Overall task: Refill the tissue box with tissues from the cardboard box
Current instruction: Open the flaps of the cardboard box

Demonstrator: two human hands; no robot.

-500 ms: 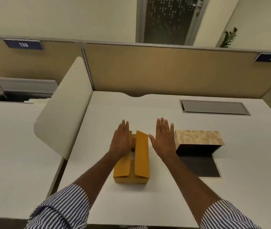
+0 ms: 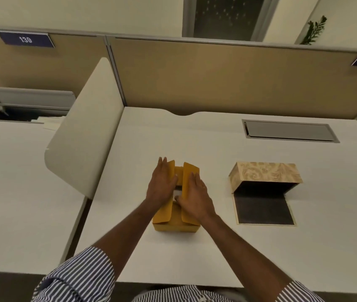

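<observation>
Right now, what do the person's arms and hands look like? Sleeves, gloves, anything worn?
Both hands are bare: the left hand and right hand show no gloves, and no rings or watch can be seen. The forearms are uncovered. The left sleeve and right sleeve are striped shirt fabric, narrow dark-blue and white stripes, pushed up toward the elbows. No cables or markings.

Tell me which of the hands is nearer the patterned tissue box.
Right. The right hand rests on the cardboard box flap facing the tissue box; the left hand is on the far flap.
</observation>
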